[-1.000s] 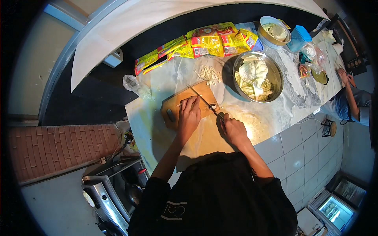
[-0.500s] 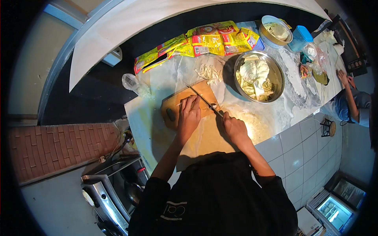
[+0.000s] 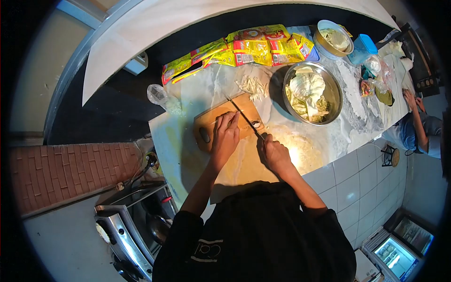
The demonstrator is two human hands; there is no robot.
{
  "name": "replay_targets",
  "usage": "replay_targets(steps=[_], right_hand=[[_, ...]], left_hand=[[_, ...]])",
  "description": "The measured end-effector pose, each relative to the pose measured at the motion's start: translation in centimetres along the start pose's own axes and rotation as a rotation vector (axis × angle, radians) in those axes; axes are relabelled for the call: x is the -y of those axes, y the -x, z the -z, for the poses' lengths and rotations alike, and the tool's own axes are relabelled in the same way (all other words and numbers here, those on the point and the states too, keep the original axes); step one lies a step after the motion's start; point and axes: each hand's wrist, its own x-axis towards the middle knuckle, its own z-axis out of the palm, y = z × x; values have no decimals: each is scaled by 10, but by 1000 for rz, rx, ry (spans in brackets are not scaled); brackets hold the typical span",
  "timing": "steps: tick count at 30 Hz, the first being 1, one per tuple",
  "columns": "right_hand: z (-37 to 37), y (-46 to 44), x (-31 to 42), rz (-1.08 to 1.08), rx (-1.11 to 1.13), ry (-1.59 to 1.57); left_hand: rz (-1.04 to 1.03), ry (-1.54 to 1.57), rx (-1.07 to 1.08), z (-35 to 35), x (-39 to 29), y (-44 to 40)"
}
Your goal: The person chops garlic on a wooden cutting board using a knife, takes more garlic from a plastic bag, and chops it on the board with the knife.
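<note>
My left hand (image 3: 226, 137) rests on a wooden cutting board (image 3: 251, 106), fingers bent and close together by the blade. Whatever lies under those fingertips is too small and hidden to name. A knife (image 3: 245, 117) slants across the board, its handle in my closed right hand (image 3: 276, 154). Near the handle end of the blade is a small pale piece (image 3: 256, 124). At the board's left end shows a dark oval (image 3: 204, 135), perhaps a handle slot. Just beyond the board lies a small heap of pale strips (image 3: 253, 88).
A steel bowl (image 3: 337, 104) of cabbage (image 3: 307, 88) stands to the right. Yellow packets (image 3: 251, 52) line the back, with a plastic bag (image 3: 159, 96) at left. Another bowl (image 3: 334, 42) and a blue container (image 3: 363, 48) are farther right, near another person's hands (image 3: 413, 100).
The whole view has shifted slightly. My right hand and the knife have moved a little to the left relative to the board. My left hand stays at about the same place.
</note>
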Motion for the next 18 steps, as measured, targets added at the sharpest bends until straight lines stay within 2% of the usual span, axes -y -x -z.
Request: replay_targets(steps=[7,18], right_hand=[[4,11,9,-48,48,-105],[-1,14,13,-17,-48,-93]], left_hand=[[-18,-27,-4,-1,5,1],[-10,-9,-15,-3,3,1]])
